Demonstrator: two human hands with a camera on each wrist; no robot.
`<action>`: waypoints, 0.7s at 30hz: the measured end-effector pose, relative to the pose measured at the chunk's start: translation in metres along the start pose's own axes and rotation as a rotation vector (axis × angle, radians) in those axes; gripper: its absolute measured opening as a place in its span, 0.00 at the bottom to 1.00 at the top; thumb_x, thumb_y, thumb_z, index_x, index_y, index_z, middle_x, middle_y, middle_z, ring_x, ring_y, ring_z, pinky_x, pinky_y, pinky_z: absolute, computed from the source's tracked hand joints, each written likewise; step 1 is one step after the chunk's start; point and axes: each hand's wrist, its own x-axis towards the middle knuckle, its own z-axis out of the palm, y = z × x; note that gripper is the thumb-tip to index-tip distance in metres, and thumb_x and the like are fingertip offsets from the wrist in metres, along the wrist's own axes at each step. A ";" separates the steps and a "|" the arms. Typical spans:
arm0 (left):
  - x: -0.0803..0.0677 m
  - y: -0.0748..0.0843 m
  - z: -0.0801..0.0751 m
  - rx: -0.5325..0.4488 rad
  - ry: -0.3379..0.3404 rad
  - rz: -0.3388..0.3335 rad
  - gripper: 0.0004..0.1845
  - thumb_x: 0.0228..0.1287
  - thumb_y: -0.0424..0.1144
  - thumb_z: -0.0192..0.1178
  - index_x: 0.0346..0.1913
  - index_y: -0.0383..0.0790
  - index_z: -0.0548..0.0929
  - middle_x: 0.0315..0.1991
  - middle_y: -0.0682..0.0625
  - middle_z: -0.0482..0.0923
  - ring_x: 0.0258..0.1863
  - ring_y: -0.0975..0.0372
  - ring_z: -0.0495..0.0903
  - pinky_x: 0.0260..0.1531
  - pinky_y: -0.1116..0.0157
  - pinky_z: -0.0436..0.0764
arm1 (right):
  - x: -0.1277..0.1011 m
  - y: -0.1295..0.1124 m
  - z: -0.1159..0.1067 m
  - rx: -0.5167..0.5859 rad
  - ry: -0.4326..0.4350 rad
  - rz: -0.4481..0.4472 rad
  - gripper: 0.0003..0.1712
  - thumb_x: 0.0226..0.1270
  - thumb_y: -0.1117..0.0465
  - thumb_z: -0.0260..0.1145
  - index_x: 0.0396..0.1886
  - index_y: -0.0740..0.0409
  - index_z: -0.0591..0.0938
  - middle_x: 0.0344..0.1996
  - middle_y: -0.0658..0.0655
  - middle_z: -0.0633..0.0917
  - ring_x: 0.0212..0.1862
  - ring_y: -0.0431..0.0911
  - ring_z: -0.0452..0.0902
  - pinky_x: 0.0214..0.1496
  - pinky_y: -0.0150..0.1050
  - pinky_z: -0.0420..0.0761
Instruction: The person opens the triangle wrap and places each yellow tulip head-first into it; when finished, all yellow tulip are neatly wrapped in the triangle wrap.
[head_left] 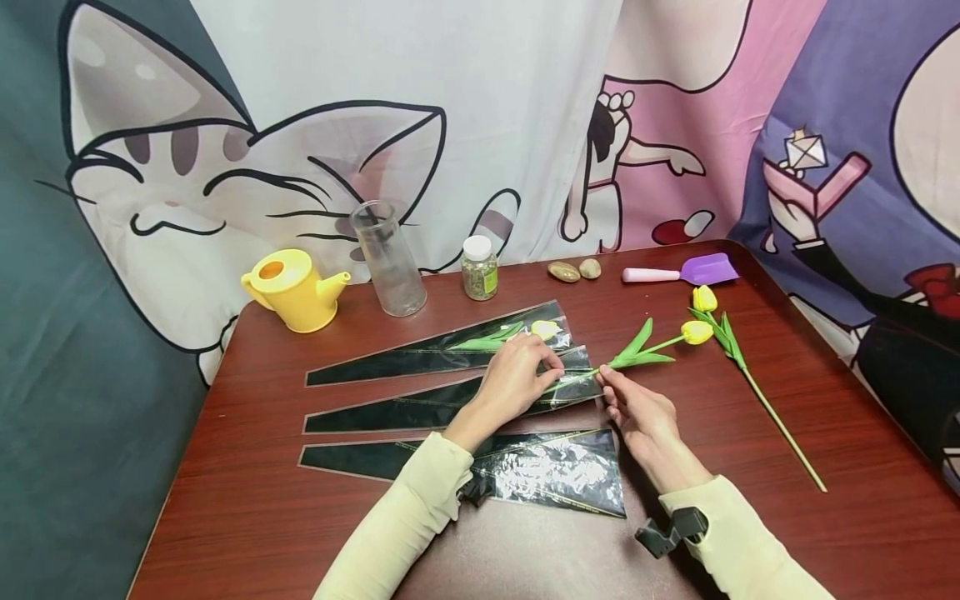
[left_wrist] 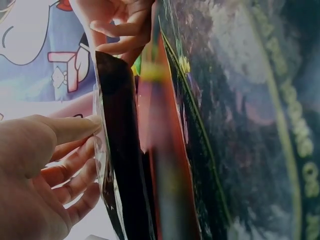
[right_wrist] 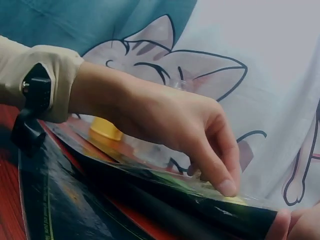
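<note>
The middle black-and-clear flower sleeve (head_left: 420,407) lies with its wide mouth to the right. My left hand (head_left: 517,375) pinches the clear film near that mouth between thumb and index finger; the left wrist view shows this hand (left_wrist: 45,165) at the sleeve's edge. My right hand (head_left: 645,417) holds a yellow tulip (head_left: 697,332) by the stem, just below its green leaves, right at the sleeve's mouth. The lower stem lies within the sleeve, while bloom and leaves stick out to the right. In the right wrist view, right fingertips (right_wrist: 281,226) show beside the sleeve's corner.
Behind lies a sleeve (head_left: 390,360) with a yellow tulip inside; another sleeve (head_left: 555,471) lies in front. A loose tulip (head_left: 772,408) rests at right. Along the back stand a yellow watering can (head_left: 303,292), glass vase (head_left: 393,271) and lidded jar (head_left: 480,271), beside stones (head_left: 564,272) and a trowel (head_left: 708,269).
</note>
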 end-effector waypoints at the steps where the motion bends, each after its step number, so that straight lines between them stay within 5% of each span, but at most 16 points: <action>1: 0.000 0.000 0.000 0.000 -0.004 -0.005 0.03 0.62 0.46 0.69 0.33 0.53 0.89 0.31 0.61 0.76 0.39 0.64 0.76 0.48 0.66 0.74 | 0.000 0.001 0.000 -0.007 -0.005 0.001 0.06 0.61 0.67 0.72 0.25 0.58 0.89 0.25 0.52 0.88 0.18 0.33 0.76 0.16 0.25 0.70; 9: -0.001 -0.001 -0.001 0.010 -0.011 -0.020 0.03 0.61 0.45 0.70 0.32 0.53 0.88 0.31 0.61 0.76 0.38 0.65 0.75 0.48 0.66 0.74 | 0.001 0.008 0.005 -0.086 0.005 0.000 0.05 0.61 0.65 0.73 0.25 0.55 0.88 0.26 0.51 0.88 0.18 0.33 0.73 0.15 0.25 0.66; 13: -0.003 -0.003 0.000 0.012 -0.014 -0.010 0.02 0.61 0.44 0.70 0.32 0.52 0.88 0.31 0.61 0.76 0.37 0.66 0.76 0.60 0.65 0.68 | 0.000 0.009 0.003 -0.124 0.008 -0.022 0.04 0.60 0.64 0.73 0.26 0.54 0.89 0.26 0.51 0.88 0.19 0.33 0.74 0.15 0.24 0.66; 21: -0.003 -0.006 0.001 0.008 -0.007 0.011 0.02 0.61 0.44 0.69 0.32 0.52 0.88 0.30 0.61 0.76 0.35 0.67 0.75 0.61 0.67 0.67 | 0.002 -0.019 -0.013 -0.194 -0.036 -0.228 0.07 0.57 0.63 0.76 0.36 0.56 0.91 0.29 0.51 0.88 0.23 0.36 0.77 0.19 0.27 0.74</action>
